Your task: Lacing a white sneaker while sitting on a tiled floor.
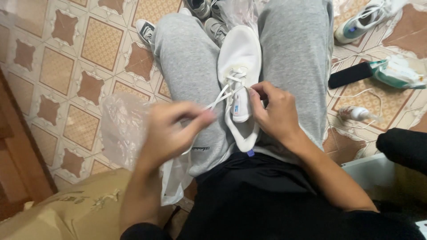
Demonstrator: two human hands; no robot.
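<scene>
A white sneaker (239, 58) lies toe-away between my grey-trousered thighs, its tongue turned up toward me. My left hand (171, 129), blurred by motion, pinches a white shoelace (221, 94) that runs taut from the shoe's eyelets toward it. My right hand (275, 111) grips the right side of the shoe's opening next to the tongue, fingers curled onto the upper.
A clear plastic bag (122, 126) hangs beside my left thigh above a cardboard box (75, 209). Other sneakers lie on the patterned tile floor: grey ones (207, 13) beyond my knees, a white-and-blue one (360, 22) at the upper right. A black brush (349, 74), wipes packet (400, 73) and small bottle (358, 113) sit right.
</scene>
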